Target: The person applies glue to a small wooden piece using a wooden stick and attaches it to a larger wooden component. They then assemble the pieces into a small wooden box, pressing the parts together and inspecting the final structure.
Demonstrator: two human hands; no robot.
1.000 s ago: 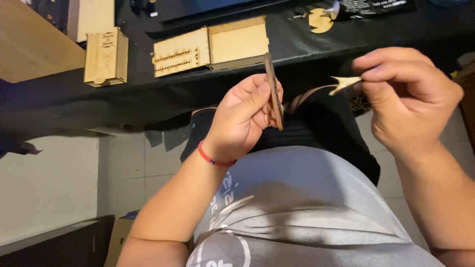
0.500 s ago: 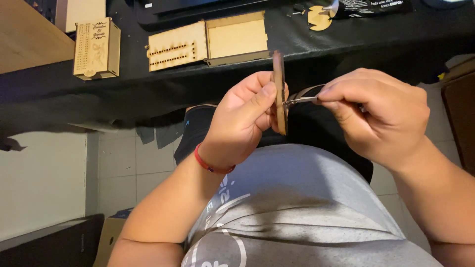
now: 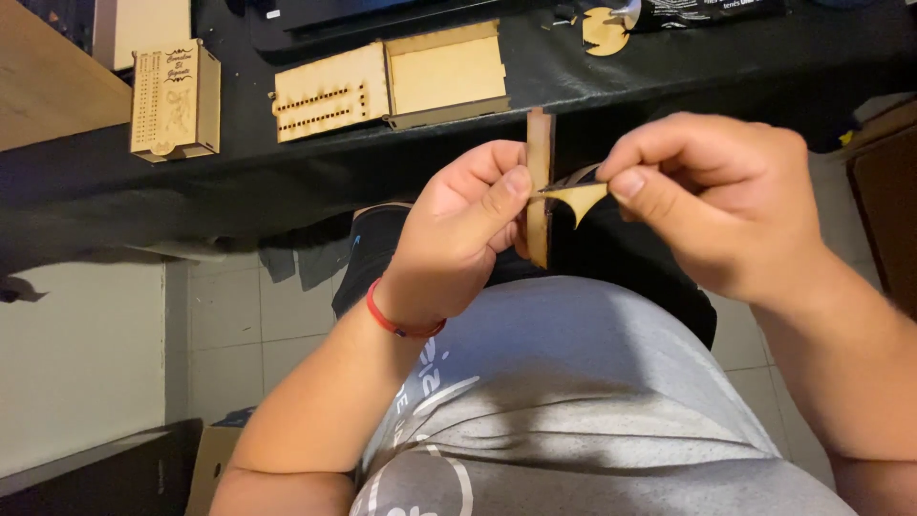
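Overhead, we look down on a seated person in a grey shirt (image 3: 573, 401) at a table draped in black cloth (image 3: 287, 182), which fills the upper part of the frame. On it lie a flat wooden box with a hinged, perforated lid (image 3: 392, 81) at upper centre, a taller engraved wooden box (image 3: 175, 100) at upper left, and a small round wooden cut-out (image 3: 604, 29) near the top edge.

At centre frame, in front of the table edge, the left hand (image 3: 458, 239) (a red band at its wrist) is curled shut around a narrow wooden strip (image 3: 540, 143) held upright, thumb pressed against its face. The right hand (image 3: 716, 201), just right of centre, has its fingers bunched together, thumb and forefinger pinching a thin, pale sliver of film or backing (image 3: 578, 196) whose other end touches the strip beside the left thumb.

We judge the risks modest: the sliver looks thin enough to tear if pulled sharply or at an angle, leaving a remnant on the wood; the slender strip could flex or snap if the left grip tightens against the pull; and either piece, slipping free, would drop toward the tiled floor (image 3: 229, 315) at lower left.
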